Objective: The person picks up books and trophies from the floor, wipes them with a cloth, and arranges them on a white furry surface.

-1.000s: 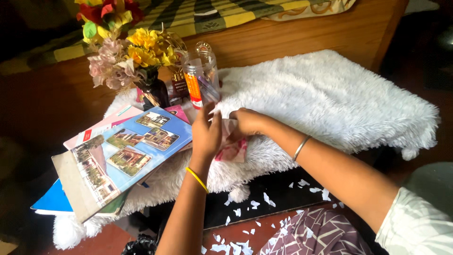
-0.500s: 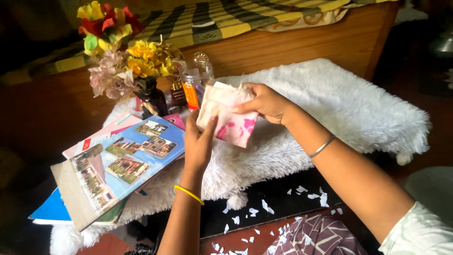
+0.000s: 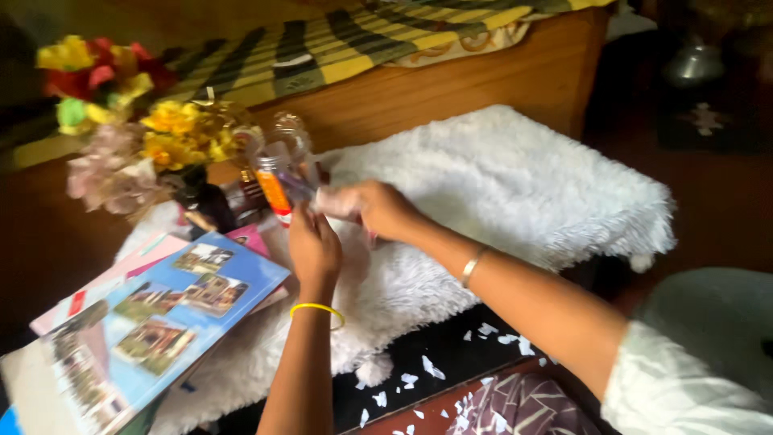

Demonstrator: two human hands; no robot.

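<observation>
My right hand [image 3: 385,211] grips a small pale pink-and-white paper [image 3: 336,201], blurred by motion, above the near left part of a white fluffy rug [image 3: 523,181]. My left hand [image 3: 314,246] rises from below, and its fingertips meet the paper's left edge. A yellow band circles my left wrist and a metal bangle my right. Just behind the paper stands a clear jar with an orange label [image 3: 275,187].
A bunch of artificial flowers [image 3: 121,121] stands at the left. Picture booklets [image 3: 161,322] lie in a pile at the lower left. White paper scraps [image 3: 427,372] dot the dark floor. Behind the rug is a wooden bed frame [image 3: 499,76] under a striped cloth [image 3: 362,32].
Half a second ago the paper was lifted and spread wide between both hands. Now it is lower and bunched small at my right fingertips.
</observation>
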